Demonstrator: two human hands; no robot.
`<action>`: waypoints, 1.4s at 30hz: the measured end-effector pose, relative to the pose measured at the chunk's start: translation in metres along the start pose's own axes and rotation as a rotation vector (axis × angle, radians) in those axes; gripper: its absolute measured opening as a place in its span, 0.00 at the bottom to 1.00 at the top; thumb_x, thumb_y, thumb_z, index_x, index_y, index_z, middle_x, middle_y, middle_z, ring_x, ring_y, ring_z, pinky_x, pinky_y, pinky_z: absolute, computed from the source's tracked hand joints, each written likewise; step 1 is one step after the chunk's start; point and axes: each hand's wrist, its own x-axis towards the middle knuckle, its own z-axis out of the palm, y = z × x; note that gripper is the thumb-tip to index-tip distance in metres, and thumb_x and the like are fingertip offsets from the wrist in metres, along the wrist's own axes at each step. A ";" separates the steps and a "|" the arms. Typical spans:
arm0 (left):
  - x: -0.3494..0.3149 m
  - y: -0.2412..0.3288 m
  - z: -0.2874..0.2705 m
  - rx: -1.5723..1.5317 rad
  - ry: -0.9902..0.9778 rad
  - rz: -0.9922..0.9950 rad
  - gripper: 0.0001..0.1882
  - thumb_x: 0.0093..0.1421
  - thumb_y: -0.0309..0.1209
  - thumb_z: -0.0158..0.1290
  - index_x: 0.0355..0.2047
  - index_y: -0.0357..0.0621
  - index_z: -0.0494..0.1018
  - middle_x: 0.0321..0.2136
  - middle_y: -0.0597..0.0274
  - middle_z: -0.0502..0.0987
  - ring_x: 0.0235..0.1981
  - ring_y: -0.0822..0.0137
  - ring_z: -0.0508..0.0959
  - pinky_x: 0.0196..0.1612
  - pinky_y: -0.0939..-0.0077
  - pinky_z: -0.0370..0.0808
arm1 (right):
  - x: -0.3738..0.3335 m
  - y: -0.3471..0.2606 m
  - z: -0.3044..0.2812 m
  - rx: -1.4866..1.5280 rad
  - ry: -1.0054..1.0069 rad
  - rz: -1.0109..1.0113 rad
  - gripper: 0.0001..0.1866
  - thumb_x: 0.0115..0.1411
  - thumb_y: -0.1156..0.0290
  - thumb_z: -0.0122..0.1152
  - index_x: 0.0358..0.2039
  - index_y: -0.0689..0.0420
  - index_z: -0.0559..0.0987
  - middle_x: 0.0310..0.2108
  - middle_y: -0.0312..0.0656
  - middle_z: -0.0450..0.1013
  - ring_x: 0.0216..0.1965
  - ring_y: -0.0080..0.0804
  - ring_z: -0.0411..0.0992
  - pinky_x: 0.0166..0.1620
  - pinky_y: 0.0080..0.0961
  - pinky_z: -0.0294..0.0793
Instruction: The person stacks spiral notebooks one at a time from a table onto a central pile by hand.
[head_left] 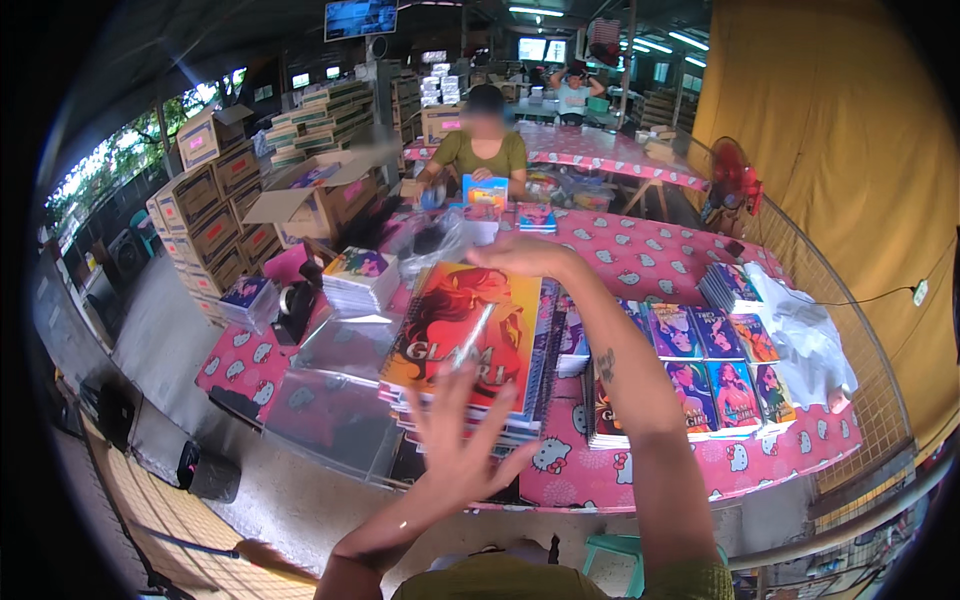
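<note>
A stack of spiral-bound notebooks (pixel 470 325) stands in front of me on the table. Its top cover is yellow and orange with a red-haired figure. My left hand (pixel 455 440) is at the near edge of this stack, fingers spread, slightly blurred. Across the far edge reaches my right hand (pixel 525 256), its fingers stretched out flat against the top end of the notebooks. Beside the stack on the left lie clear plastic sleeves (pixel 330 420). Right of my right forearm, several piles of smaller colourful notebooks (pixel 690 400) sit in rows.
A pink patterned cloth (pixel 640 480) covers the table. More notebook piles (pixel 362 280) stand at the left, with cardboard boxes (pixel 205 225) behind. White plastic (pixel 810 345) lies at the right. Across the table sits a co-worker (pixel 485 150). A red fan (pixel 733 170) stands near the yellow curtain.
</note>
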 end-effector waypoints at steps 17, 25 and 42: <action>0.034 -0.266 0.063 -1.203 -0.244 -0.860 0.37 0.56 0.45 0.58 0.60 0.36 0.63 0.54 0.58 0.71 0.55 0.65 0.69 0.60 0.69 0.60 | -0.068 -0.004 0.129 0.906 0.903 -0.168 0.37 0.66 0.44 0.45 0.65 0.59 0.59 0.67 0.56 0.48 0.69 0.48 0.44 0.68 0.37 0.43; 0.036 -0.023 -0.040 -1.855 -0.395 0.447 0.40 0.58 0.53 0.53 0.61 0.34 0.59 0.58 0.43 0.65 0.57 0.53 0.68 0.62 0.57 0.62 | -0.139 0.279 0.111 0.176 1.344 0.503 0.25 0.57 0.58 0.62 0.52 0.56 0.74 0.58 0.64 0.57 0.59 0.57 0.59 0.59 0.44 0.63; 0.070 0.039 0.447 -0.068 -0.726 -0.742 0.28 0.52 0.52 0.59 0.39 0.37 0.74 0.29 0.46 0.77 0.35 0.46 0.78 0.38 0.56 0.74 | -0.227 0.427 0.073 -0.241 0.528 1.022 0.52 0.38 0.37 0.71 0.61 0.46 0.62 0.61 0.57 0.54 0.64 0.58 0.52 0.59 0.59 0.56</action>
